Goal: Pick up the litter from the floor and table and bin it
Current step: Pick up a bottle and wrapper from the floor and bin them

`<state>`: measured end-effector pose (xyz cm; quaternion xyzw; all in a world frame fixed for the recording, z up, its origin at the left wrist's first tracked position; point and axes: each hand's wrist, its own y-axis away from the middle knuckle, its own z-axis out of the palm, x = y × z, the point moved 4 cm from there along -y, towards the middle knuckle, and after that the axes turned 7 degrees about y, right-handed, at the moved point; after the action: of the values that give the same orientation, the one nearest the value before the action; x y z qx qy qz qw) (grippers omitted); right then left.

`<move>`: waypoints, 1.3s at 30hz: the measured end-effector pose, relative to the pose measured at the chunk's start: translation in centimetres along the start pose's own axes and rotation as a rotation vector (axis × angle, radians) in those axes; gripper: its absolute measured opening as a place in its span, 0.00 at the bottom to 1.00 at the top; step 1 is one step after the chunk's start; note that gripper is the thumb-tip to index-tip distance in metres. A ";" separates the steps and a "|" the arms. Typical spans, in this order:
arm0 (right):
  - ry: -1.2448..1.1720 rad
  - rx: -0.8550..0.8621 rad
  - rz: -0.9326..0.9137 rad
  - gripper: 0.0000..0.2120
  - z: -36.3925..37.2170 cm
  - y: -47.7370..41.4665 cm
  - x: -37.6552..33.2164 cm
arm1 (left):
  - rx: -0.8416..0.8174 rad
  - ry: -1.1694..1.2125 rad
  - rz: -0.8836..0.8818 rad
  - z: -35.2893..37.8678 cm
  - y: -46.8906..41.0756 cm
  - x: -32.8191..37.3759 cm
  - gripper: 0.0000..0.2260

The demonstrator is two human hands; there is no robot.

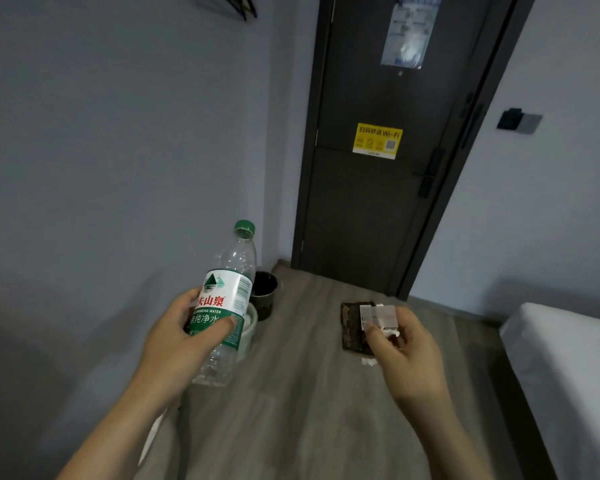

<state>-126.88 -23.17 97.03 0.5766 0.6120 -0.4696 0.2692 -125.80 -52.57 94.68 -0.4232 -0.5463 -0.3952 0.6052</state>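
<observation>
One bottle (224, 303) is gripped by the left hand (177, 341), bin (265, 289) just beyond its fingers (184, 306); the wrapper (378, 316), lightly pinched by the right hand (407, 355), could be dropped short.

Bin (265, 287) half behind bottle (222, 306); door poster (409, 32) text blurred; bed (568, 358) cut by rt edge.

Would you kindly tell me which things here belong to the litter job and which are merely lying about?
For the job: water bottle in the left hand; wrappers and tissue in the right hand; black bin by the wall.
Just there: bed; door; Wi-Fi sticker; wall switch.
</observation>
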 end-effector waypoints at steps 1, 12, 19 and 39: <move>0.005 -0.011 0.007 0.06 0.8 -1.4 0.6 | 0.004 -0.007 -0.019 0.5 -1.5 -0.5 0.21; 0.044 -0.098 0.035 0.05 6.5 -22.6 9.2 | 0.129 -0.074 -0.112 8.3 -19.1 -6.1 0.21; 0.035 -0.281 0.037 0.05 11.5 -34.8 11.5 | 0.247 -0.160 -0.175 10.8 -27.9 -7.7 0.23; 0.231 -0.650 0.183 0.05 40.7 -56.7 18.7 | 0.364 -0.223 -0.463 1.7 -55.7 -22.4 0.20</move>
<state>-193.44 -44.72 78.90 0.5626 0.7017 -0.1560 0.4084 -180.77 -68.93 76.95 -0.2129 -0.7528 -0.3697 0.5013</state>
